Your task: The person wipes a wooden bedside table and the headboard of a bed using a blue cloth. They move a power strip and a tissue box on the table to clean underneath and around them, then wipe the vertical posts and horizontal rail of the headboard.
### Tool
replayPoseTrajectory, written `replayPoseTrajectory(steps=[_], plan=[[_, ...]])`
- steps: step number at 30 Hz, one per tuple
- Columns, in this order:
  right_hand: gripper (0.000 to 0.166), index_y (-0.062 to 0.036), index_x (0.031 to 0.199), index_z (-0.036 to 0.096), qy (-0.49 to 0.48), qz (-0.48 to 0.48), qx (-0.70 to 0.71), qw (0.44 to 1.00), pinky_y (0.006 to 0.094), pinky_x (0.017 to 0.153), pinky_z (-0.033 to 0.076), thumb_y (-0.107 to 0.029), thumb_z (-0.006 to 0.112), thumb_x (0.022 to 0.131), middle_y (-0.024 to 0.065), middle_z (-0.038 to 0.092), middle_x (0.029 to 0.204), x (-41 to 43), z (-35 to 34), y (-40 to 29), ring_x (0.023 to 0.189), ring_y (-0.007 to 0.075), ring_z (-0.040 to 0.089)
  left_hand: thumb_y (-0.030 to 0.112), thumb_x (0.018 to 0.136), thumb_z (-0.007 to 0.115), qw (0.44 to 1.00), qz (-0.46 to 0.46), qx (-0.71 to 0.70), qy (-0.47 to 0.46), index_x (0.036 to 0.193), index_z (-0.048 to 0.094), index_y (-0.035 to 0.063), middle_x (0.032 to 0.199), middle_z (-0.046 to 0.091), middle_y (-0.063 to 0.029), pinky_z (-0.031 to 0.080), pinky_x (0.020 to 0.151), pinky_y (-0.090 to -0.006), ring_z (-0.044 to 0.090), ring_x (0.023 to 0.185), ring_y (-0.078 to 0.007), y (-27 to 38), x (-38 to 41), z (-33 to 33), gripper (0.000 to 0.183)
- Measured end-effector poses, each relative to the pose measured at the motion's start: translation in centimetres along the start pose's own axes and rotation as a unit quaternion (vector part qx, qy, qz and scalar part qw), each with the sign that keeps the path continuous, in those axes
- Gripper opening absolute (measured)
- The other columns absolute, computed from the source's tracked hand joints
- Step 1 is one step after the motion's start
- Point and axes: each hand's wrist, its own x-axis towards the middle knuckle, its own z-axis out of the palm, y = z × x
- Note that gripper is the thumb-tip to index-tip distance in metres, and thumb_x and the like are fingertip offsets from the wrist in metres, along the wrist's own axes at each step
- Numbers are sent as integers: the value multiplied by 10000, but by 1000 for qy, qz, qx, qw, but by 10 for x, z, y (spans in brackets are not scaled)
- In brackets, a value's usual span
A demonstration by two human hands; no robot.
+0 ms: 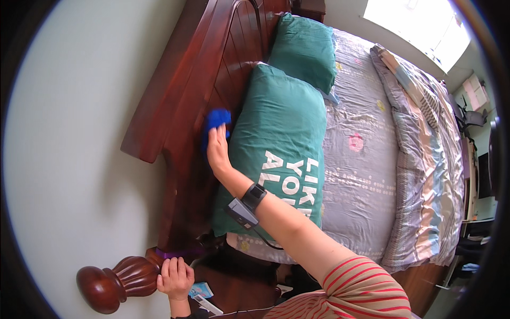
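With its fingers stretched forward, my right hand [218,151] presses a blue cloth [218,118] against the dark reddish-brown wooden headboard [179,119]. The palm side and much of the cloth are hidden behind the hand. A green pillow [279,115] with large white lettering lies right beside it. My left hand [176,278] curls its fingers over the turned wooden bedpost [137,276] at the lower left, near a purple strip [171,253]. A black strap with a small grey device [242,213] sits on my right forearm.
A second green pillow [305,52] lies farther along the headboard. The bed has a grey patterned sheet [358,159] and a bunched striped quilt [426,167]. Below the post, a blue packet [201,290] and a white object [207,305] lie on a dark wooden surface. A pale wall [79,139] stands behind the headboard.
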Motion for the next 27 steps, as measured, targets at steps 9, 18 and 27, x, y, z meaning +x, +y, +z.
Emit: replayPoseTrajectory(steps=[9,18,27], plan=[[564,97,1482,260,52,-31,-20,998,400,1220,140,-230,307,1025,266,225,1575,53,26,44,1478,381,192,252,797,657,1000,6,20,-3,871,717,211,983,686,57,254,992,-352,642,1003,-134,-2,0,-8,103],[613,134,1472,229,24,-88,-14,996,411,1215,142,-260,380,1027,317,232,1551,128,1,-40,1468,421,191,212,779,664,1000,15,22,-12,864,701,215,977,679,56,269,978,-364,645,998,-153,-4,-5,-3,93],[557,75,1471,318,62,148,57,985,386,1207,193,-250,290,1019,244,312,1547,160,-2,28,1451,350,268,349,832,642,999,12,-19,-33,940,728,239,1004,711,77,382,834,-277,678,961,-121,-9,1,-18,176]])
